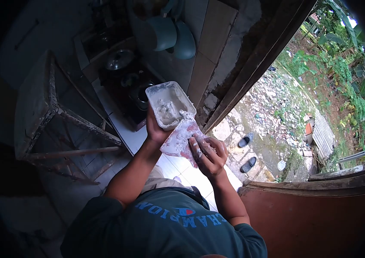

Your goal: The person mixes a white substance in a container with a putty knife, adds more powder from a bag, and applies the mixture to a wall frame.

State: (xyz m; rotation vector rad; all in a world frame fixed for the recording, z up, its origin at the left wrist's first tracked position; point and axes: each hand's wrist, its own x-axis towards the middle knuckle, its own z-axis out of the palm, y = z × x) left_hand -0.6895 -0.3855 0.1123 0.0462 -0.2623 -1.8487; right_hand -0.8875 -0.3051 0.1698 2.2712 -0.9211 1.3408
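My left hand (154, 129) is wrapped round the side and underside of a rectangular plastic tub (184, 99), which is tilted slightly. White paste (163, 109) lies in lumps inside and coats the tub's walls. My right hand (210, 155), its fingers smeared with white, grips a flat pinkish putty spreader (174, 144). The spreader is thickly coated with paste, and its far corner, carrying a lump, meets or overlaps the tub's near rim. My right thumb is hidden beneath the spreader.
A worn wooden frame (88, 125) with legs stands at left. Behind the tub is a dark stove (126, 88) with a pot lid (120, 59); pans (184, 41) hang above. At right are a doorframe (251, 73), a red-brown panel (311, 217) and dark shoes (248, 164) outside.
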